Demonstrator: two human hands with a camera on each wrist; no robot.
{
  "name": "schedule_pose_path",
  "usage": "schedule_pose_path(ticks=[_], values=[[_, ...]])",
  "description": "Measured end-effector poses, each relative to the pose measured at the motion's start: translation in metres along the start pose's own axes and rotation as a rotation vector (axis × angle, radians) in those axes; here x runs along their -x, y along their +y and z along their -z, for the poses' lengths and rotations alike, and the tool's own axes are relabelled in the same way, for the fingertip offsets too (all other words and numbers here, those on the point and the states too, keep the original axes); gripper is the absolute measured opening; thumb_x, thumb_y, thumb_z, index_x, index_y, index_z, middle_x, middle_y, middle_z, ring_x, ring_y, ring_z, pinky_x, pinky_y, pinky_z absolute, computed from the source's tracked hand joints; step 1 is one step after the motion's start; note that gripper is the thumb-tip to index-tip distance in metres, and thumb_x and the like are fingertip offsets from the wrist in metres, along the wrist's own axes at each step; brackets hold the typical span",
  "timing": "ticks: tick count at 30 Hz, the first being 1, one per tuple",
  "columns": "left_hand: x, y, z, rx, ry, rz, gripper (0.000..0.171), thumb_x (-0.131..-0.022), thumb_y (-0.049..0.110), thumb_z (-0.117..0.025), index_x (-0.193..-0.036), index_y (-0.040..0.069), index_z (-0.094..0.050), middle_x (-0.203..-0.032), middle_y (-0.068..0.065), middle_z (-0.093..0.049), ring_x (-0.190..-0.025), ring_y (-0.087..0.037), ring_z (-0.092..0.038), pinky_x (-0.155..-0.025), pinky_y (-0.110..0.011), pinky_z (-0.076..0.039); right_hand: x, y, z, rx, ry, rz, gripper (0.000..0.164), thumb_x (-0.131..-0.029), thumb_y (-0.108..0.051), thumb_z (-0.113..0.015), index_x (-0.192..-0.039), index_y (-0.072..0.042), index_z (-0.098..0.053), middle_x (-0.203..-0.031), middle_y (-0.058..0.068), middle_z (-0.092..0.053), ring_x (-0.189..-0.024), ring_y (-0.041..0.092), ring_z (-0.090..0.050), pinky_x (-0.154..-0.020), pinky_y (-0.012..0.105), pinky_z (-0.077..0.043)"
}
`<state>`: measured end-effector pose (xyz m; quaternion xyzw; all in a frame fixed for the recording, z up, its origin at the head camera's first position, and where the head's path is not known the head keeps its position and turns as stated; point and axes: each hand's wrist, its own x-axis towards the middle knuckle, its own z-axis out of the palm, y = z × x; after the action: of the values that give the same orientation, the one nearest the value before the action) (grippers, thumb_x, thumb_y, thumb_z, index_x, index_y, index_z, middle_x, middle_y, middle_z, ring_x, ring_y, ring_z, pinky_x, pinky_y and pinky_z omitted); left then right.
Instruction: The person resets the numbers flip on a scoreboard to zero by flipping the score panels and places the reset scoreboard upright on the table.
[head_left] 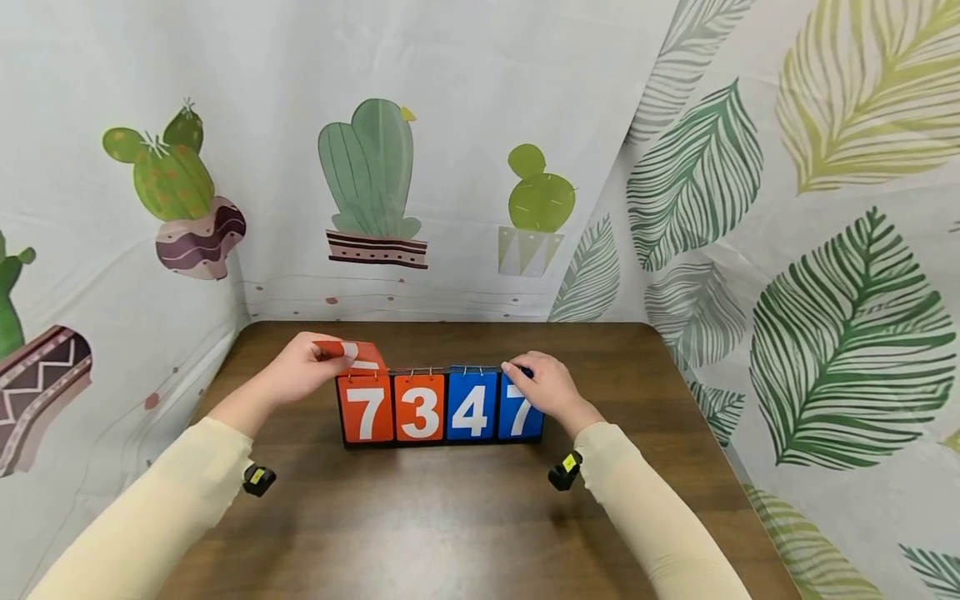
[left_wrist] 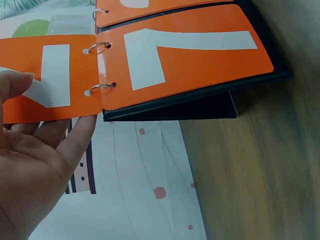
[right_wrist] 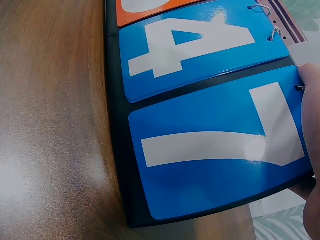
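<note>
The left hand (head_left: pixel 298 368) pinches a red card (head_left: pixel 364 357), top left of the number board (head_left: pixel 446 407). The right hand (head_left: pixel 551 385) grips its top right corner.

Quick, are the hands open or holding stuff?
Left hand: pinching the raised orange card.
Right hand: holding the number board by its top edge, near the blue 7 card.

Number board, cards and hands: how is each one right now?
Number board: standing up, showing 7347
Raised red card: flipped up, held
Red 7 card: down, facing front
Red 3 card: down, facing front
Blue 4 card: down, facing front
Blue 7 card: down, partly covered in the head view
Left hand: pinching the raised red card
Right hand: gripping the board's top corner
</note>
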<state>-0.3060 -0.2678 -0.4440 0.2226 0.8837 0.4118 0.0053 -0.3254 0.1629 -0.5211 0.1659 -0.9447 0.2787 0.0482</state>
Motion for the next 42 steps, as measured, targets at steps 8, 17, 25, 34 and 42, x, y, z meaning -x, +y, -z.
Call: schedule_pose_path(ticks=[8,17,25,34,42], values=[[0.024,0.011,-0.013,-0.088,-0.027,-0.032,0.023,-0.095,0.004,-0.067,-0.111,0.015,-0.080,-0.111,-0.006,-0.078,-0.092,-0.007,-0.065,-0.080,-0.030,-0.057,0.000,0.000,0.001,-0.001,-0.007,-0.013,0.047,-0.105,-0.055,-0.049,-0.122,-0.018,-0.074,-0.122,0.001,-0.072,-0.116,0.024,-0.066,-0.104,0.048,-0.053],[0.055,0.001,-0.039,-0.255,0.120,-0.243,0.042,-0.079,-0.001,-0.081,-0.112,0.024,-0.080,-0.116,0.002,-0.078,-0.109,-0.028,-0.073,-0.095,-0.016,-0.051,-0.001,0.001,0.000,0.006,0.002,0.005,0.047,-0.104,-0.054,-0.049,-0.121,-0.018,-0.075,-0.122,0.001,-0.073,-0.116,0.024,-0.066,-0.104,0.048,-0.053],[0.086,-0.006,-0.063,-0.276,0.176,-0.263,0.052,-0.074,0.005,-0.082,-0.124,0.019,-0.074,-0.131,-0.001,-0.071,-0.128,-0.029,-0.060,-0.108,-0.005,-0.032,-0.001,0.001,-0.002,0.013,0.003,0.008,0.049,-0.104,-0.056,-0.048,-0.121,-0.018,-0.075,-0.122,0.002,-0.073,-0.117,0.025,-0.066,-0.105,0.049,-0.052],[0.099,-0.030,-0.093,-0.378,0.289,-0.598,0.035,-0.090,0.019,-0.065,-0.120,0.004,-0.075,-0.128,-0.018,-0.071,-0.128,-0.033,-0.061,-0.123,-0.018,-0.028,-0.001,0.001,-0.002,0.008,-0.004,0.006,0.050,-0.104,-0.057,-0.048,-0.122,-0.018,-0.074,-0.122,0.001,-0.073,-0.117,0.024,-0.066,-0.104,0.048,-0.052],[0.097,-0.045,-0.106,-0.517,0.248,-0.639,0.056,-0.110,0.043,-0.037,-0.129,0.003,-0.071,-0.134,-0.020,-0.068,-0.135,-0.033,-0.058,-0.125,-0.020,-0.022,0.000,0.001,-0.001,0.000,0.000,0.001,0.050,-0.104,-0.057,-0.048,-0.122,-0.018,-0.074,-0.122,0.002,-0.072,-0.117,0.025,-0.066,-0.104,0.049,-0.053]])
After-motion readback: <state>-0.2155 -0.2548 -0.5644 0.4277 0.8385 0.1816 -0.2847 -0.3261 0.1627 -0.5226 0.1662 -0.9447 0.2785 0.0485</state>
